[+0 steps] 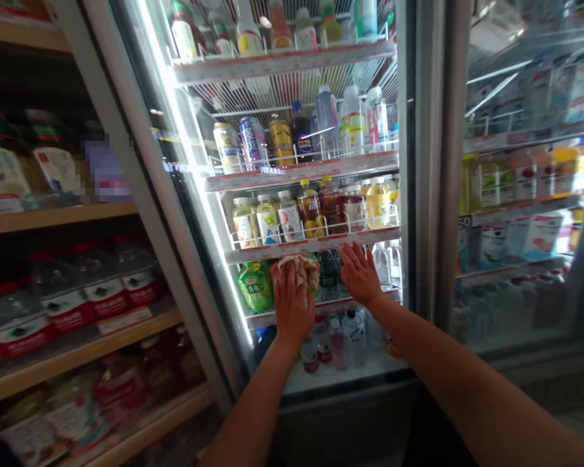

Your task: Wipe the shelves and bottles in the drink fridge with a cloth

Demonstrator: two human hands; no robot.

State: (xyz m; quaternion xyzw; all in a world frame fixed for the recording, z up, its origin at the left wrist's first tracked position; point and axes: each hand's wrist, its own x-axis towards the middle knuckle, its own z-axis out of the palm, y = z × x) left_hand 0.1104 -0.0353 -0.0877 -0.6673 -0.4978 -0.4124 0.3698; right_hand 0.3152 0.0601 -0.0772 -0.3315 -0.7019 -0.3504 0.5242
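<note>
My left hand (293, 308) presses a crumpled, pale cloth (299, 267) to the front of a drinks fridge, its fingers laid over the cloth. Behind the cloth is a green bottle (255, 288), partly covered. To the right, my right hand (360, 274) is stretched out with its fingers apart and nothing in it. It appears to lie against the glass door (316, 383), level with a shelf edge (316, 244); exact contact is hard to tell.
Bottles and cans stand on the lit fridge shelves, including a gold can (281, 139). A metal door frame (433, 162) separates a second fridge (525, 259) at right. Wooden shelves (78, 337) with red-labelled bottles (63, 308) line the left side.
</note>
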